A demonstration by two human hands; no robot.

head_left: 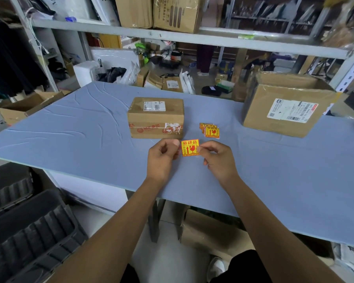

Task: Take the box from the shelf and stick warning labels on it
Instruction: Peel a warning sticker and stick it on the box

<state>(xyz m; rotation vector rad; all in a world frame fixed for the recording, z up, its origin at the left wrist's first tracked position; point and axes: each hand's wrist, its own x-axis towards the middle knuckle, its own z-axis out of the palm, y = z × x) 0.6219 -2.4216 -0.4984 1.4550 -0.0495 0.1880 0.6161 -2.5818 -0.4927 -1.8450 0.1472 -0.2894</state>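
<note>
Yellow label (190,147) pinched at both side edges: left hand (161,157) by thumb and forefinger, right hand (218,158) picking at the other edge, probably to peel the backing. Each grip is closed on it, wrists raised just above the table (70,135), forearms converging. Just beyond sits the box (156,118), spare labels (210,130) beside it, within easy reach.
</note>
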